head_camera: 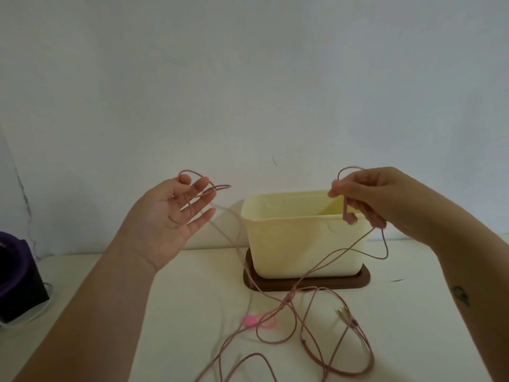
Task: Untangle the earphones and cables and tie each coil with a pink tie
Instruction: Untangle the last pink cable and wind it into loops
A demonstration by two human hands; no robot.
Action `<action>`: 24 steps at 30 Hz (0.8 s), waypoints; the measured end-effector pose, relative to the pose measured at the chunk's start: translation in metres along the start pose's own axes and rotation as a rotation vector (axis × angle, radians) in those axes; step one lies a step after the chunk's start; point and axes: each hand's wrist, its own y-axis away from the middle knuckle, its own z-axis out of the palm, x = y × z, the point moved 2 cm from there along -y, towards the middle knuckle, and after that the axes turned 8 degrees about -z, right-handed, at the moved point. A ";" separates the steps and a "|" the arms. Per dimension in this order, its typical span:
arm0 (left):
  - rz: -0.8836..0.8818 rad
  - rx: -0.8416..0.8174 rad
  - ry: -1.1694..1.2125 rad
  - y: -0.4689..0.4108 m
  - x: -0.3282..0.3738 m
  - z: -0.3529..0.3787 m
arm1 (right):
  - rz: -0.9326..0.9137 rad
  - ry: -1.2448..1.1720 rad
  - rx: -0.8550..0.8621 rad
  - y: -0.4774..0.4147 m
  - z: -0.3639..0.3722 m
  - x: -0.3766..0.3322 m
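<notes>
A long dusty-pink earphone cable point(311, 274) hangs between my raised hands and sprawls in loose tangled loops on the white table. My left hand point(170, 219) is palm up, fingers spread, with loops of the cable draped around the fingers. My right hand point(369, 197) pinches the cable near an earbud point(349, 216) that dangles below the fingers in front of the box. A bright pink tie point(259, 321) lies on the table among the cables. A jack plug point(343, 312) lies to its right.
A cream plastic box point(275, 235) stands open on its brown lid point(316, 283) against the wall, at the table's point(192, 285) far edge. A dark purple and black object point(16, 277) sits at the far left with a white cord beside it.
</notes>
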 end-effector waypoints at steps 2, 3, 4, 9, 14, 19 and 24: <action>0.023 0.034 -0.001 -0.002 0.001 -0.004 | 0.040 0.168 -0.059 0.000 0.001 0.008; 0.046 0.055 -0.024 -0.003 0.002 -0.005 | 0.048 0.284 -0.074 -0.001 0.002 0.014; 0.082 0.084 -0.080 -0.004 0.002 -0.006 | 0.047 0.397 -0.085 -0.003 0.003 0.019; 0.245 0.260 -0.664 -0.010 0.006 -0.020 | 0.118 0.591 -0.180 -0.007 0.009 0.039; 0.190 0.361 -1.340 -0.017 -0.005 -0.040 | 0.128 0.650 -0.250 -0.007 0.015 0.044; -0.099 0.379 -1.837 -0.027 -0.017 -0.076 | -0.029 0.561 -0.114 -0.007 0.019 0.025; 0.089 0.224 -1.724 -0.020 -0.027 -0.041 | -0.210 0.246 -0.037 0.001 0.035 -0.010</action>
